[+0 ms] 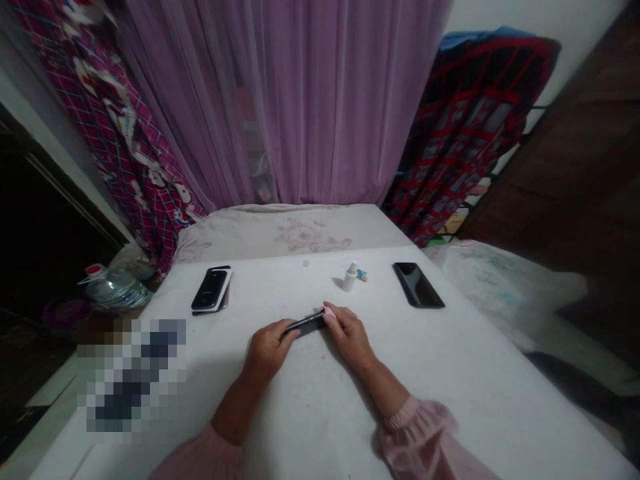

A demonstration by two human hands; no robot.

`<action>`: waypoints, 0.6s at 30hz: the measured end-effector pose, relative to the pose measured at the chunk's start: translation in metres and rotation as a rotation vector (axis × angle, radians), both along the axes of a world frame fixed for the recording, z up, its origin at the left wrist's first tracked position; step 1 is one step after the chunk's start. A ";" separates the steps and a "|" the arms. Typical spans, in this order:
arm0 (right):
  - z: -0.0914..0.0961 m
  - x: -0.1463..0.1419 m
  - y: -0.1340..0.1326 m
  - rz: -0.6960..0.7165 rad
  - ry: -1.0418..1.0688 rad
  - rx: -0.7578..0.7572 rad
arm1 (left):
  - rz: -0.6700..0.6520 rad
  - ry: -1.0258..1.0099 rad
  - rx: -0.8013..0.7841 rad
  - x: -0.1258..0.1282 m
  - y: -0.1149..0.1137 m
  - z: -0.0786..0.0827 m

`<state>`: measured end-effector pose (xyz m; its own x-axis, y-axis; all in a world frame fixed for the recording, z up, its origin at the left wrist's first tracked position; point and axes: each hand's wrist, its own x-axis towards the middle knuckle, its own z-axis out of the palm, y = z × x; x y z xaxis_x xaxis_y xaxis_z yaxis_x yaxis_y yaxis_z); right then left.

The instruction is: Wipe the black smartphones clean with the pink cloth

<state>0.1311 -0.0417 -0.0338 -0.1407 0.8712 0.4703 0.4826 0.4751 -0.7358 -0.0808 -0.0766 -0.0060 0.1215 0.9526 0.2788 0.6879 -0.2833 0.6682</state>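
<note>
A dark smartphone [311,324] is held on its edge, tilted, above the middle of the white table. My left hand [267,348] grips its left end, the thumb along the near side. My right hand [349,335] pinches a small pink cloth [329,312] against the phone's right end. Just beyond my right hand stands a small white spray bottle [350,277], with a little blue and white packet [362,275] behind it. The phone's far face is hidden from me.
Several stacked phones [213,289] lie at the left of the white-covered table [310,413]. Another dark phone [419,285] lies at the right. A large clear bottle [113,287] stands beyond the left edge. Purple curtains [340,100] hang behind. One patch at left is pixelated.
</note>
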 end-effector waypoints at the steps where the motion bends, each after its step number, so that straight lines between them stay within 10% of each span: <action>1: -0.001 -0.001 -0.001 -0.009 -0.023 0.004 | 0.008 -0.007 -0.003 0.000 0.000 0.000; 10: -0.010 -0.015 -0.015 -0.223 -0.505 0.068 | 0.099 -0.096 -0.018 -0.003 -0.001 -0.001; 18: -0.003 -0.004 -0.013 -0.002 -0.358 -0.022 | 0.197 -0.451 -0.162 -0.019 0.003 -0.005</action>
<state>0.1267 -0.0552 -0.0368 -0.2912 0.8810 0.3729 0.7130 0.4598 -0.5294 -0.1001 -0.0733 -0.0107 -0.1629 0.9806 0.1088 0.3508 -0.0455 0.9353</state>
